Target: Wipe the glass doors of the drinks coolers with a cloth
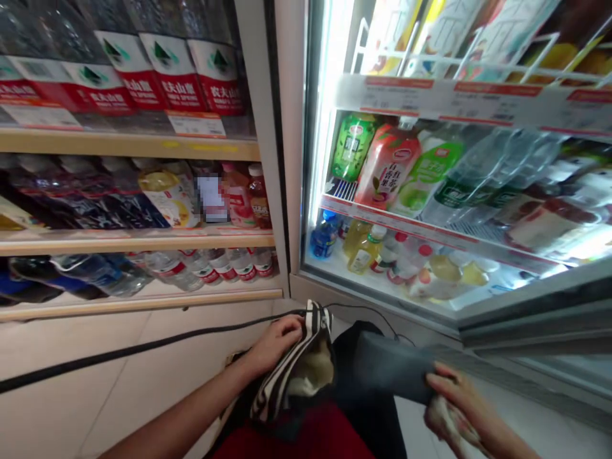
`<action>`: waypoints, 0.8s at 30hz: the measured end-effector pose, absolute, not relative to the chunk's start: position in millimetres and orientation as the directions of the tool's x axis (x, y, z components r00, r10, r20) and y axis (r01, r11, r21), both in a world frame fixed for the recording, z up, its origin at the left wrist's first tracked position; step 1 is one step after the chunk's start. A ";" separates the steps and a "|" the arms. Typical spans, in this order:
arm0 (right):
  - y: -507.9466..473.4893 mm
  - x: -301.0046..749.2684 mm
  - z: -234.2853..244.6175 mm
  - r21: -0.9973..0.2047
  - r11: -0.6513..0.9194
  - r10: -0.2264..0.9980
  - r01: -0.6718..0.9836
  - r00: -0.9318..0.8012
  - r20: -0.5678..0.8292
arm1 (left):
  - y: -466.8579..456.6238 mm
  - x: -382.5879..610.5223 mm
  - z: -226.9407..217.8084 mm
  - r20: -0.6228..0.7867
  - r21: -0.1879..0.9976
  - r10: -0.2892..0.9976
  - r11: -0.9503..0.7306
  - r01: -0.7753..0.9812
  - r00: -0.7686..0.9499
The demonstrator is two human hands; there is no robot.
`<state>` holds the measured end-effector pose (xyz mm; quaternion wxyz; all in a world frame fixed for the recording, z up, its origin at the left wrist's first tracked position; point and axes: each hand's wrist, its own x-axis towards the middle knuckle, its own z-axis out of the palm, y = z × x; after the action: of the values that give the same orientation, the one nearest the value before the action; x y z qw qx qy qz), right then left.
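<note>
A black-and-cream striped bag lies across my lap, its mouth gaping toward the right and a pale lining showing. The fingers of my left hand are closed on its upper left edge. To the right of the bag, my right hand grips the end of a dark grey, flat, oblong thing, blurred by motion, whose kind I cannot make out. A bunched whitish cloth-like thing hangs at the same hand, below the fingers. What lies deep inside the bag is hidden.
A lit drinks fridge stands ahead on the right, full of bottles. Wooden shelves with bottled drinks rise on the left. Across the tiled floor runs a black cable, passing behind the bag.
</note>
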<state>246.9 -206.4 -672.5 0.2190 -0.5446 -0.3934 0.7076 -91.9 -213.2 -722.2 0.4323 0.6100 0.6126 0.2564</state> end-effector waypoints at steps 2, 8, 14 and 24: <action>-207.2 230.4 -670.4 -0.789 -0.603 0.731 0.121 -0.312 -0.606 | -221.9 -91.4 -723.5 -0.125 0.915 0.992 0.113 0.387 0.006; -210.9 197.9 -640.0 -0.774 -0.598 0.725 0.210 -0.271 -0.633 | -229.9 -65.1 -732.0 -0.024 0.949 0.970 0.099 0.300 -0.243; -203.1 198.2 -630.6 -0.717 -0.366 0.813 0.593 -0.171 -0.557 | -234.0 -54.7 -731.4 0.020 0.974 0.960 0.045 0.223 -0.280; -193.0 187.2 -607.9 -0.565 -0.135 0.933 0.814 -0.087 -0.348 | -246.0 -87.2 -751.5 -0.248 0.960 0.966 0.234 -0.156 -0.076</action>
<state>187.2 -193.0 -607.9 0.0867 -0.6699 -0.6520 0.3444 -87.2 -246.0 -751.5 0.5680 0.3733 0.5425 0.4937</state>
